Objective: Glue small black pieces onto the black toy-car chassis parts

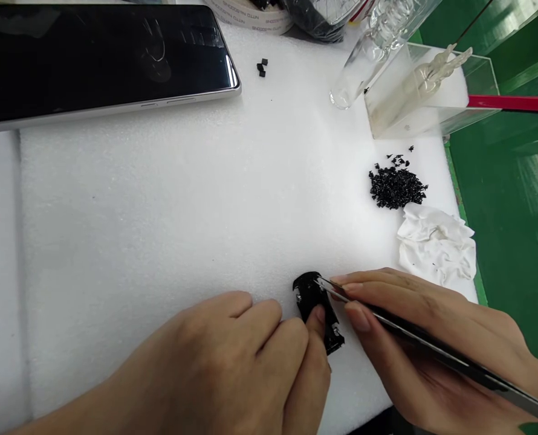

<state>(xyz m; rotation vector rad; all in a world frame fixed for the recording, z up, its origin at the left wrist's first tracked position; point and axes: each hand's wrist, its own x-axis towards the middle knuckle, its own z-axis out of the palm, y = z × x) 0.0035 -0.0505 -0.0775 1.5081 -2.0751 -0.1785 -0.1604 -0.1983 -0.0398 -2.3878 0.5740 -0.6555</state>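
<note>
A small black plastic part (312, 296) with shiny metal bits along its edges lies on the white foam sheet (182, 211). My left hand (246, 362) is closed over its near side, with one fingertip pressing on the part's face; the other fingers are curled and the thumb is hidden. In my right hand (414, 332) is a pair of dark tweezers (414, 344), held like a pen. Their tips touch the top right corner of the black part. Whether anything sits between the tips is too small to tell.
At the right lie a pile of tiny black pieces (396, 186) and a crumpled white tissue (436, 244). Behind stand a clear tray (432, 124) and a glass bottle (353, 75). A phone (106, 60) rests top left, near several black bits (262, 67) and a tape roll (251, 17).
</note>
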